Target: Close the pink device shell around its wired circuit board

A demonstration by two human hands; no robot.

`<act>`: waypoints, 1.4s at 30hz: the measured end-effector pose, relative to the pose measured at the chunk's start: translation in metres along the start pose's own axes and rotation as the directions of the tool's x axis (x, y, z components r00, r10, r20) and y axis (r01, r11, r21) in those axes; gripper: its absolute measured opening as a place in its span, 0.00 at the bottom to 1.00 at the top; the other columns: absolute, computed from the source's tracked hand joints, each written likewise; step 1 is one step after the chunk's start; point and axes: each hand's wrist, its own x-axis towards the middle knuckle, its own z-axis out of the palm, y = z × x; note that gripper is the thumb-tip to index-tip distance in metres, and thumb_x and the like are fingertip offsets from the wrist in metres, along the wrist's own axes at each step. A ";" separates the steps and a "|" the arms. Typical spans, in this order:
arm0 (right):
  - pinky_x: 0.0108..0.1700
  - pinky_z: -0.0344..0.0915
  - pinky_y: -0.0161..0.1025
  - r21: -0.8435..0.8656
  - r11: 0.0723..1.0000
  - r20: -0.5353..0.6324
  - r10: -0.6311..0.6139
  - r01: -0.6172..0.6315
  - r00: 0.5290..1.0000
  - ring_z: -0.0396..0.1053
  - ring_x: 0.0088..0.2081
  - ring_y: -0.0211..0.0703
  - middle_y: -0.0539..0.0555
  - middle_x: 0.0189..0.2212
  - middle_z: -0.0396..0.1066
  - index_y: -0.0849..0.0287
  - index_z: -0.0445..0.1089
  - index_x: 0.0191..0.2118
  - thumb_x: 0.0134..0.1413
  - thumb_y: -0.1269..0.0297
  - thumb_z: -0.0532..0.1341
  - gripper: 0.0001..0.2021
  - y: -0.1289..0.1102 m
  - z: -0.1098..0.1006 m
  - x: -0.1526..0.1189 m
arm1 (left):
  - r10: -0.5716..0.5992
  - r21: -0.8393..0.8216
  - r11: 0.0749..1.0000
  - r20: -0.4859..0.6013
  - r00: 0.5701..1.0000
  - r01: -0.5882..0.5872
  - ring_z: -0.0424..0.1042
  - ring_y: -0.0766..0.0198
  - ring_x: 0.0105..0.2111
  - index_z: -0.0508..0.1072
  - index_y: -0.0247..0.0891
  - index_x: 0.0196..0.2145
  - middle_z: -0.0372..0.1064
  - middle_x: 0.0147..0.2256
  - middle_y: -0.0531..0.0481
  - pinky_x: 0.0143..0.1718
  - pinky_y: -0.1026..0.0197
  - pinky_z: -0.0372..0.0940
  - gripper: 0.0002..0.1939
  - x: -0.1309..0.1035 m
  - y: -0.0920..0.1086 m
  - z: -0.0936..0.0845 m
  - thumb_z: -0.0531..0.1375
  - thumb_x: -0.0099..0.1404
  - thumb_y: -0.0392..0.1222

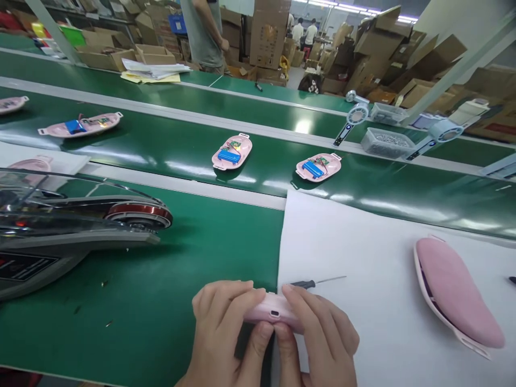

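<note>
Both my hands grip one pink plastic shell (273,312) at the near edge of the bench, its end with a small slot facing me. My left hand (226,333) wraps its left end, fingers over the top and thumb beneath. My right hand (318,336) holds its right end the same way. A thin screwdriver (318,281) lies on the white sheet (363,258) just beyond my right fingers. A closed pink shell (455,293) rests on the sheet to the right.
Two open pink shells (233,152) (318,167) with blue batteries ride the green conveyor (161,145), another (80,126) further left. A grey and black machine (72,226) stands at left. A tray of screws (387,142) and hand fans (355,118) sit beyond. A person (203,32) stands at the back.
</note>
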 end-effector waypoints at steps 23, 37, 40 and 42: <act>0.35 0.57 0.42 -0.039 0.999 -0.402 -0.023 0.007 0.915 0.66 0.29 0.40 0.51 0.24 0.73 0.58 0.73 0.27 0.57 0.65 0.56 0.11 -0.003 0.027 0.006 | 0.124 0.091 0.989 -0.110 0.986 -0.114 0.65 0.57 0.38 0.70 0.33 0.37 0.65 0.38 0.44 0.39 0.52 0.56 0.09 -0.001 -0.005 0.007 0.56 0.56 0.31; 0.38 0.56 0.45 0.049 0.996 -0.302 0.085 -0.074 0.950 0.66 0.32 0.45 0.52 0.29 0.73 0.57 0.72 0.31 0.50 0.72 0.55 0.08 -0.010 0.016 0.006 | 0.079 0.067 0.995 -0.086 0.993 -0.073 0.63 0.56 0.40 0.68 0.32 0.39 0.63 0.40 0.44 0.40 0.51 0.56 0.13 0.001 0.000 0.004 0.55 0.54 0.30; 0.39 0.57 0.46 0.038 0.998 -0.185 0.058 -0.052 0.981 0.66 0.34 0.46 0.53 0.32 0.73 0.57 0.71 0.34 0.51 0.72 0.55 0.09 -0.009 0.010 0.005 | 0.049 0.052 0.998 -0.093 0.994 -0.045 0.63 0.56 0.40 0.68 0.32 0.39 0.63 0.40 0.44 0.40 0.51 0.56 0.12 0.003 0.003 0.004 0.55 0.55 0.30; 0.39 0.57 0.46 0.034 0.998 -0.142 0.050 -0.046 0.989 0.66 0.35 0.46 0.53 0.33 0.73 0.58 0.71 0.36 0.51 0.73 0.56 0.09 -0.007 0.006 0.005 | 0.041 0.046 0.998 -0.085 0.996 -0.037 0.63 0.57 0.40 0.68 0.33 0.39 0.63 0.40 0.44 0.41 0.51 0.56 0.11 0.004 0.005 0.004 0.55 0.56 0.30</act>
